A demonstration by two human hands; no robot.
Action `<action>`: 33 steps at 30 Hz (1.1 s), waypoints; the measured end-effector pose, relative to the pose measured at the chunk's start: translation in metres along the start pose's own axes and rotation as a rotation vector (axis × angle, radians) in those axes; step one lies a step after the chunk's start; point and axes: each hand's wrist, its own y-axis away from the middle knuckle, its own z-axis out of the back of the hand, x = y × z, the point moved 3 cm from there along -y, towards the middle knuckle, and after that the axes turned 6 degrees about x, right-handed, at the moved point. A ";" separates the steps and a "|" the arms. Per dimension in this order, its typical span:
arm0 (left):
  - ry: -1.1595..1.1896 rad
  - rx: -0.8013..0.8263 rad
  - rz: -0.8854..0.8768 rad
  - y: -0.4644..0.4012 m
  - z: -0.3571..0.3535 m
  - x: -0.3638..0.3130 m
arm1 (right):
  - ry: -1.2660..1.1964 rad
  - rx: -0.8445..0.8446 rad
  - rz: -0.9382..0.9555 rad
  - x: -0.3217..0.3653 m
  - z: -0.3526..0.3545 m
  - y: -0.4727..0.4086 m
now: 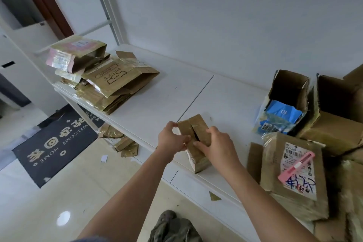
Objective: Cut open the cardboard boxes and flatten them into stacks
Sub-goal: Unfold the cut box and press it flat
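Observation:
A small brown cardboard box (198,127) stands near the front edge of the white table (161,100), its top flaps split along the middle seam. My left hand (171,140) pinches the left flap and side. My right hand (215,141) grips the right flap, fingers curled into the seam. A pile of flattened boxes (110,82) lies at the far left of the table. A pink box cutter (296,166) rests on a labelled box (292,175) to the right.
An open box with a blue printed panel (284,104) and larger open cartons (337,108) crowd the right end. Cardboard scraps (121,141) lie on the tiled floor beside a dark welcome mat (55,143). A white wall runs behind the table.

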 end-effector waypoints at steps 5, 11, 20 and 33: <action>0.008 0.025 0.010 0.000 0.002 0.000 | 0.118 0.018 -0.013 0.005 0.001 -0.005; -0.005 0.034 0.005 -0.002 0.001 -0.002 | 0.428 0.134 0.021 0.015 0.001 -0.014; 0.003 0.026 -0.013 -0.002 0.000 -0.003 | 0.123 0.284 0.038 -0.002 0.026 -0.025; -0.055 0.034 -0.053 -0.003 -0.009 -0.008 | -0.070 0.293 -0.032 -0.021 0.037 -0.028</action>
